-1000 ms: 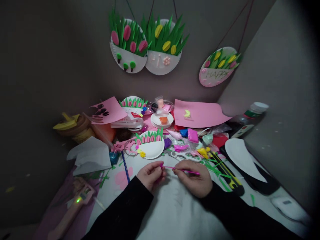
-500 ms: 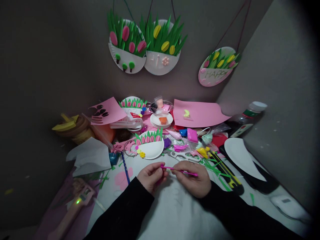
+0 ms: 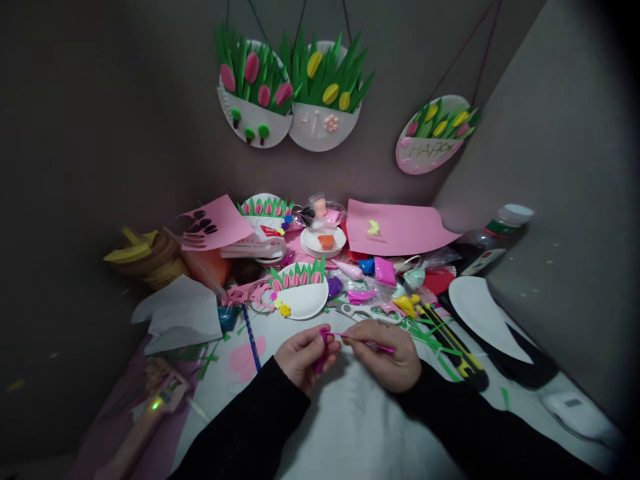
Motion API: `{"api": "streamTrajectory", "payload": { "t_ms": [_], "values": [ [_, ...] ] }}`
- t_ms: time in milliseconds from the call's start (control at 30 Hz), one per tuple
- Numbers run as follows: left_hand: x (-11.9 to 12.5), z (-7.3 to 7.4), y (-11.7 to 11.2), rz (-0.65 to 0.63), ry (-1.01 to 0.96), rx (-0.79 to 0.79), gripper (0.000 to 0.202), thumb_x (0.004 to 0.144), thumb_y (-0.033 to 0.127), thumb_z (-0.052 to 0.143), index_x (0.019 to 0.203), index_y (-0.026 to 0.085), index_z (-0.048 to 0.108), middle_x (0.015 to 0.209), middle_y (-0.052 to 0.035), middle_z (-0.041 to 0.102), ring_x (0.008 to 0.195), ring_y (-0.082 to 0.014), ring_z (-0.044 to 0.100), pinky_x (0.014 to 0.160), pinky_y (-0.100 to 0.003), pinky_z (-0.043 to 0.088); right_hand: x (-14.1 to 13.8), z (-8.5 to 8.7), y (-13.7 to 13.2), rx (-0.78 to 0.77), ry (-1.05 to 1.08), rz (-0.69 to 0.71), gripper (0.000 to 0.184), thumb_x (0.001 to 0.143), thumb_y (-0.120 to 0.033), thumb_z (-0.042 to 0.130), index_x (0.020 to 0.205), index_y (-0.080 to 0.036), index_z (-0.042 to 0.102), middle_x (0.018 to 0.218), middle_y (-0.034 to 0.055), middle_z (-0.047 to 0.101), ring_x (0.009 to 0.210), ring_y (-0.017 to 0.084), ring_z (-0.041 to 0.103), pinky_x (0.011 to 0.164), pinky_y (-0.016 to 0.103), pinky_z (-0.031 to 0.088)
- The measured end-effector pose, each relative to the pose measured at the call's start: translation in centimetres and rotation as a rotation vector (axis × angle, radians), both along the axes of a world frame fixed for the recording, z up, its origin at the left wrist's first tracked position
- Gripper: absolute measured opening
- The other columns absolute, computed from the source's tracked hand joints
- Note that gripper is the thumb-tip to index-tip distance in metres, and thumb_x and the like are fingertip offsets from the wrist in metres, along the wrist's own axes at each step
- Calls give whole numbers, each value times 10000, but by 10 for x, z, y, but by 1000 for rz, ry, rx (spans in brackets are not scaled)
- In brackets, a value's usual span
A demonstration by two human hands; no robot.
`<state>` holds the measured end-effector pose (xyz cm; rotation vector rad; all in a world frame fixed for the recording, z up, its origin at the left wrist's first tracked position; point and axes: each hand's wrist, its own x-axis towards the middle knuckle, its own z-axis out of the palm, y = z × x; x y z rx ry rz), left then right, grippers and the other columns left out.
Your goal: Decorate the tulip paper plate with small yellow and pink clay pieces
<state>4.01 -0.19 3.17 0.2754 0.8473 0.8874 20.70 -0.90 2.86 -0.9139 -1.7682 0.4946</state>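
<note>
On the cluttered table [image 3: 350, 427], both hands pinch a thin magenta stick [image 3: 367, 344].

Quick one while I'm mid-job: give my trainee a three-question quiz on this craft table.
1. True or false: the right hand holds a thin pink stick.
2. What colour is the small piece pinched in the left hand?
3. The half paper plate with pink tulips lies: A) beyond the hands, B) under them, C) on the wall.

Key: 1 true; 2 pink (magenta); 3 A.
</note>
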Motion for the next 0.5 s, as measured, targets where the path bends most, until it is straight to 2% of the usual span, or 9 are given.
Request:
{"api": "streamTrajectory", "payload": {
  "t_ms": [167,300,433,500],
  "values": [
    [-2,0,0,-10,3,18,366,579,136,760,925,124,642,742,-51,669,662,-123,643,584,-194,500,1,3,0,-113,84,-44,93,772,-150,555,781,-184,642,692,35,670,647,144,625,591,256,513],
    [-2,-3,0,-24,-16,44,396,569,200,767,936,139,634,760,-35,640,640,-111,608,618,-235,480,1,8,-1,-175,103,-90,80,770,-180,570,736,-180,642,666,37,668,619,142,626,562,241,509],
    [-1,-6,-1,-13,22,146,454,563,303,767,966,148,628,504,62,452,449,-41,396,542,-233,397,-2,7,-1,-296,181,-53,81,766,-219,580,711,-175,621,622,30,656,565,132,622,518,225,513],
    [0,-7,0,-24,53,200,483,595,383,734,992,130,629,456,72,379,425,-38,326,498,-218,329,-4,4,-1,-409,267,-13,107,763,-256,586,700,-170,593,603,31,654,530,129,620,483,219,514]
  ]
}}
